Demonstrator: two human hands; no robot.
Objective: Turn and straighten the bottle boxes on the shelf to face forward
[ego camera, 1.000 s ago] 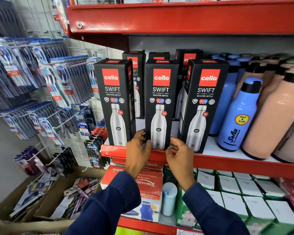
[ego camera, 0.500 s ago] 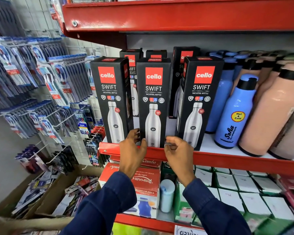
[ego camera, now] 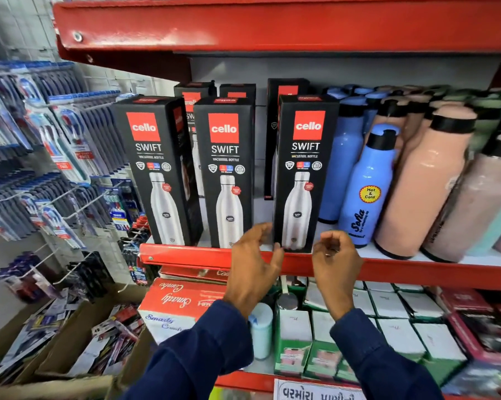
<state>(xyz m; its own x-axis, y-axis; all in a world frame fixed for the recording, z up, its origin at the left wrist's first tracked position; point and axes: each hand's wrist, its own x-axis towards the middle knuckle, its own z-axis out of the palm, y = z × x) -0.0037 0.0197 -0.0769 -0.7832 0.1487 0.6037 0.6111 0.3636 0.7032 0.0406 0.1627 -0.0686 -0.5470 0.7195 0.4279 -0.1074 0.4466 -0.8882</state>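
Three black Cello Swift bottle boxes stand in the front row on the red shelf (ego camera: 185,256), fronts facing out: the left box (ego camera: 154,168), the middle box (ego camera: 224,174) and the right box (ego camera: 304,168). More black boxes (ego camera: 283,89) stand behind them, partly hidden. My left hand (ego camera: 255,264) pinches the lower left corner of the right box, fingers along its side and thumb on its front. My right hand (ego camera: 335,255) hovers at the box's lower right corner with curled, parted fingers, just beside the edge.
Blue bottles (ego camera: 367,183) and pink bottles (ego camera: 422,183) crowd the shelf right of the boxes. A red shelf (ego camera: 272,24) hangs overhead. Toothbrush packs (ego camera: 55,157) hang on hooks at left. Small boxes (ego camera: 387,307) fill the shelf below, and cardboard cartons (ego camera: 55,342) sit on the floor.
Both hands have left the middle box and moved right to the base of the right box. The view has shifted closer to the shelf.
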